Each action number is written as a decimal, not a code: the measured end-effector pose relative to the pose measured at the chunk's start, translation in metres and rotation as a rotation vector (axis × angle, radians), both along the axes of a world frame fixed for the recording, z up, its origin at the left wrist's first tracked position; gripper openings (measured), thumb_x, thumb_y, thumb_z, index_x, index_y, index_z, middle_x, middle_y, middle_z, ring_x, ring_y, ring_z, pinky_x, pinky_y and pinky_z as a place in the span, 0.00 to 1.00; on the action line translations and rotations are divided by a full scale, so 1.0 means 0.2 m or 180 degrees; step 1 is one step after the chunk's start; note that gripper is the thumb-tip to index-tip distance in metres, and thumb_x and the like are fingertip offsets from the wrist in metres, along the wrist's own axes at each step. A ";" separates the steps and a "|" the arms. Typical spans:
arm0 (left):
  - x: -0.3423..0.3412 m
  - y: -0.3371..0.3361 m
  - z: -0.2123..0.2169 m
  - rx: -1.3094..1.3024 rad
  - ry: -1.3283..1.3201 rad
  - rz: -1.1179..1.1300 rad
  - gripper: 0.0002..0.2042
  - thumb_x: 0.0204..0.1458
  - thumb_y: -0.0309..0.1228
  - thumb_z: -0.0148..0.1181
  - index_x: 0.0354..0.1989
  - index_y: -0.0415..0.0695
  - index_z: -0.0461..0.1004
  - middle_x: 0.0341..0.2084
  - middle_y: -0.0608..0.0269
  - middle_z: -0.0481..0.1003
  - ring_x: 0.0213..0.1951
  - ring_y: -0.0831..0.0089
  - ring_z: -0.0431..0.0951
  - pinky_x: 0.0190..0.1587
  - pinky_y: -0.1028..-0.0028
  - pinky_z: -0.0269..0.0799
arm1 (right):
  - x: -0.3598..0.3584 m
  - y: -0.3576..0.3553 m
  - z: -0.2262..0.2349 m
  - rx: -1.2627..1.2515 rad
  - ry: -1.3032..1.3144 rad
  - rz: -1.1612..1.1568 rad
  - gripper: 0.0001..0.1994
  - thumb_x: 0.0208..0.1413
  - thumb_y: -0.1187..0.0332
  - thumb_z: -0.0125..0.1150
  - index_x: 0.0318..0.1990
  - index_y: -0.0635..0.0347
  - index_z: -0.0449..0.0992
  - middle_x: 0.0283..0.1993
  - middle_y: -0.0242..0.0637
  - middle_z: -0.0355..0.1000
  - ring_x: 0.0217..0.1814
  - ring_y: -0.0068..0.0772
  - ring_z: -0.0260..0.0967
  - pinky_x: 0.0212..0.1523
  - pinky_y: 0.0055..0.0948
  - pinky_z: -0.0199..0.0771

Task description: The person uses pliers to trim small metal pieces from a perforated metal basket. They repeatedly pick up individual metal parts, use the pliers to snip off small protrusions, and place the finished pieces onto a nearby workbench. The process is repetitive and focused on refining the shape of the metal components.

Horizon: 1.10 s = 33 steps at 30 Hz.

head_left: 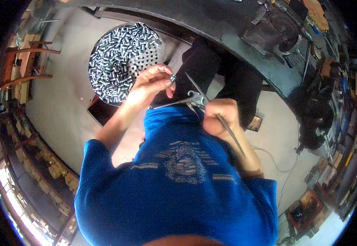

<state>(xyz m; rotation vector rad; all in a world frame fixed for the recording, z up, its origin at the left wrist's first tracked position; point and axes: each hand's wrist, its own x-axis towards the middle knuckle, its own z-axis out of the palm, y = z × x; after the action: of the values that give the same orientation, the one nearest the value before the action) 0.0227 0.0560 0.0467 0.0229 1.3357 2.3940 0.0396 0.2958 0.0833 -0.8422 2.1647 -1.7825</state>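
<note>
My left hand (147, 86) pinches a small shiny metal sleeve (173, 78) between thumb and fingertips. It is raised beside a round tray heaped with short metal sleeves (111, 61). My right hand (222, 115) is closed around a long, slim, tapered dark file (195, 86). The file's upper end points toward the sleeve and stands a little apart from it. Its other end runs back along my right forearm. Over my lap, a metal tool with a hooked head (195, 97) lies just left of my right hand; I cannot tell whether that hand touches it.
The round tray's perforated base (145, 61) shows at its right side. A dark workbench (227, 37) crosses the top, with a heavy metal machine part (274, 28) on it. Wooden stools (27, 61) stand at far left. A cable (283, 168) lies on the floor at right.
</note>
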 end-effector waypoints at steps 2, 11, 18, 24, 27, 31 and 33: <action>0.02 0.03 0.00 0.0320 -0.0188 -0.0049 0.11 0.50 0.27 0.54 0.43 0.41 0.68 0.25 0.58 0.71 0.22 0.70 0.71 0.32 0.72 0.70 | -0.02 -0.01 -0.02 -0.0030 -0.0128 0.0062 0.25 0.44 0.55 0.61 0.14 0.60 0.53 0.13 0.37 0.48 0.13 0.34 0.48 0.16 0.31 0.46; 0.08 0.12 0.00 0.0881 -0.1045 -0.0119 0.18 0.57 0.41 0.45 0.33 0.36 0.70 0.08 0.68 0.59 0.09 0.76 0.57 0.21 0.73 0.62 | -0.04 -0.06 -0.02 -0.0225 -0.0046 0.0039 0.30 0.46 0.42 0.55 0.15 0.60 0.53 0.13 0.36 0.47 0.14 0.37 0.47 0.17 0.31 0.46; 0.09 0.14 0.05 -0.0556 -0.0675 0.0177 0.15 0.57 0.37 0.48 0.28 0.36 0.72 0.07 0.65 0.63 0.07 0.76 0.61 0.13 0.77 0.58 | -0.05 -0.08 -0.02 -0.0192 0.0155 0.0005 0.23 0.43 0.55 0.60 0.14 0.60 0.55 0.12 0.38 0.51 0.13 0.39 0.53 0.16 0.33 0.50; 0.05 0.15 0.16 -0.1584 0.0347 -0.0205 0.10 0.55 0.30 0.53 0.30 0.33 0.74 0.11 0.63 0.69 0.13 0.78 0.68 0.15 0.80 0.63 | -0.04 -0.11 -0.05 -0.0029 0.0618 -0.0102 0.14 0.35 0.69 0.58 0.13 0.58 0.56 0.11 0.39 0.54 0.13 0.42 0.55 0.16 0.35 0.53; 0.05 0.14 0.18 -0.1200 0.0239 -0.0292 0.06 0.51 0.24 0.56 0.33 0.34 0.74 0.19 0.63 0.73 0.22 0.80 0.73 0.25 0.82 0.70 | -0.03 -0.11 -0.07 -0.0152 0.0569 -0.0222 0.16 0.38 0.67 0.59 0.13 0.58 0.56 0.11 0.38 0.53 0.13 0.41 0.55 0.16 0.34 0.53; 0.04 0.14 0.15 -0.1096 0.0603 -0.0259 0.07 0.51 0.23 0.56 0.37 0.34 0.73 0.26 0.60 0.74 0.30 0.77 0.76 0.34 0.81 0.72 | -0.02 -0.11 -0.09 -0.0231 0.0330 -0.0397 0.19 0.42 0.62 0.60 0.13 0.58 0.56 0.12 0.37 0.52 0.13 0.40 0.56 0.16 0.33 0.53; 0.03 0.14 0.15 -0.1218 0.0562 -0.0303 0.09 0.50 0.23 0.57 0.39 0.34 0.72 0.31 0.59 0.74 0.33 0.74 0.76 0.38 0.77 0.72 | -0.02 -0.11 -0.10 -0.0194 0.0326 -0.0449 0.21 0.44 0.58 0.59 0.13 0.58 0.56 0.12 0.37 0.52 0.13 0.40 0.56 0.15 0.33 0.53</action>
<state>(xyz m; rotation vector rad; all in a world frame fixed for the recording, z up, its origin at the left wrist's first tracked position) 0.0295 0.0836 0.0766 0.1901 1.8110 2.0613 0.0353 0.2741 0.0639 -0.8305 2.2970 -1.9207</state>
